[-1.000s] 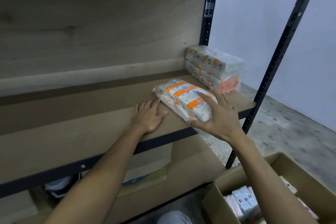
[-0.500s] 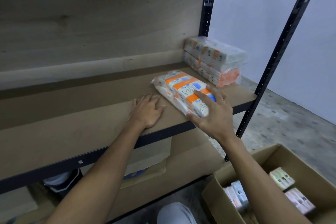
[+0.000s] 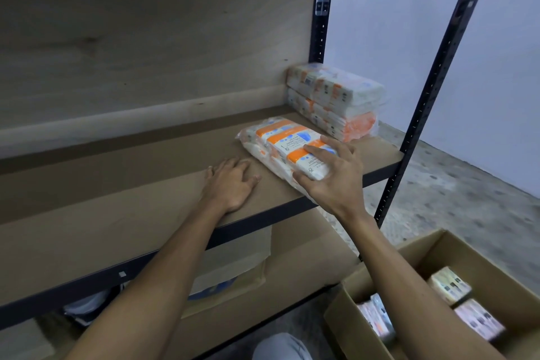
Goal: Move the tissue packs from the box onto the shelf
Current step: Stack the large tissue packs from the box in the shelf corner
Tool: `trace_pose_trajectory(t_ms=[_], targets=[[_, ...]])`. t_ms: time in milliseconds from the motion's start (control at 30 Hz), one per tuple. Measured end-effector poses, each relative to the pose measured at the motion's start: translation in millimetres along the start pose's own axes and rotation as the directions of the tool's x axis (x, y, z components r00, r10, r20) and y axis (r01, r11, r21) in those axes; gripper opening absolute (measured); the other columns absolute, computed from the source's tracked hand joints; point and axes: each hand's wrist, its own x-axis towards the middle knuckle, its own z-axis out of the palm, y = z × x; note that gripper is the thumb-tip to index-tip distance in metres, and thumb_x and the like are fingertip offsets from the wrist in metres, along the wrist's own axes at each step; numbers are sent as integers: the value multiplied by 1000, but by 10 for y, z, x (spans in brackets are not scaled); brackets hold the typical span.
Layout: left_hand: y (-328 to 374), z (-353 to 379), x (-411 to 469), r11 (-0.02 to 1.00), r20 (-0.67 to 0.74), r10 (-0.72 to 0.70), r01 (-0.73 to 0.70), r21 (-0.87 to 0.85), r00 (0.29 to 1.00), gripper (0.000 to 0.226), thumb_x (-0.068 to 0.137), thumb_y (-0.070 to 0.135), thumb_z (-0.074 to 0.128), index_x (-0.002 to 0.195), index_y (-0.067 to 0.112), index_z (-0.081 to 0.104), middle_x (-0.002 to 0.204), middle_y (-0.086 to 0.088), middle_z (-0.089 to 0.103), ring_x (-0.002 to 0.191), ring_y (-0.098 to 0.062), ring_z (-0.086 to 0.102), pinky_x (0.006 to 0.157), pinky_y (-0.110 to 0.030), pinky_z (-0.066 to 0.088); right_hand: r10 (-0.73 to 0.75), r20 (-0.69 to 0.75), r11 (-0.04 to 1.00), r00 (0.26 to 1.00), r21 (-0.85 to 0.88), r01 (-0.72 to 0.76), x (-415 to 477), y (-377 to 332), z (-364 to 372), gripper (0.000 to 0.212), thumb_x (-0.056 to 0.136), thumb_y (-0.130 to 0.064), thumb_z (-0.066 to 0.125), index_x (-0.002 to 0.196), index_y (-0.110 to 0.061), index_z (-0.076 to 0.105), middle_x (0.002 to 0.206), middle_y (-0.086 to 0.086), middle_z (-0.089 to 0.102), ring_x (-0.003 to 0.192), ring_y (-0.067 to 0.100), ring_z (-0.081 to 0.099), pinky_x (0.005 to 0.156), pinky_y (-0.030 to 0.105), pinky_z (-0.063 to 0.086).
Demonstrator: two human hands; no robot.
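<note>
A white-and-orange tissue pack (image 3: 280,144) lies flat on the brown shelf board (image 3: 131,184), near its front right. My right hand (image 3: 336,178) grips the pack's near end, fingers over the top and thumb on the side. My left hand (image 3: 230,184) rests flat on the shelf just left of the pack, fingers apart, holding nothing. Two more tissue packs (image 3: 336,102) are stacked at the shelf's back right corner. The cardboard box (image 3: 365,286) stands on the floor at the lower right with several tissue packs (image 3: 450,286) inside.
Black metal uprights (image 3: 432,90) frame the shelf's right end. A wooden back panel (image 3: 146,38) closes the rear. Flattened cardboard (image 3: 292,266) and other items lie on the lower level. My knee (image 3: 280,348) shows at the bottom. Concrete floor (image 3: 467,184) lies to the right.
My right hand has closed more around the pack's near end and the pack has shifted slightly. My left hand stays flat on the shelf. The view has tilted down, showing more of the box.
</note>
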Motion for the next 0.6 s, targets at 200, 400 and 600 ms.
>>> trace_pose_trajectory(t_ms=[200,400,600], targets=[[73,11,85,999,14,21,-21,-30,1000,55,96,52,36,145,28,36,157,-2,29,145,-21,22,118,-47,10,0,-106,999,994,45,5,180,18,-138,51,63,-51,78,109,-33,70,128,-4,57,118,23,41,98,46,41],[306,104,316,998,42,51,-50,-28,998,56,96,54,34,147,29,34,157,-2,27,145,-21,21,118,-47,12,-16,-213,999,977,44,26,560,50,-398,49,62,-49,81,108,-35,70,127,-8,58,119,21,42,98,35,40],[507,177,593,996,34,92,-91,-23,995,55,97,52,34,147,28,34,157,-3,28,144,-22,23,116,-44,16,-24,-287,998,958,43,38,1064,142,-633,49,61,-49,80,107,-34,71,125,-8,58,122,18,42,102,30,38]])
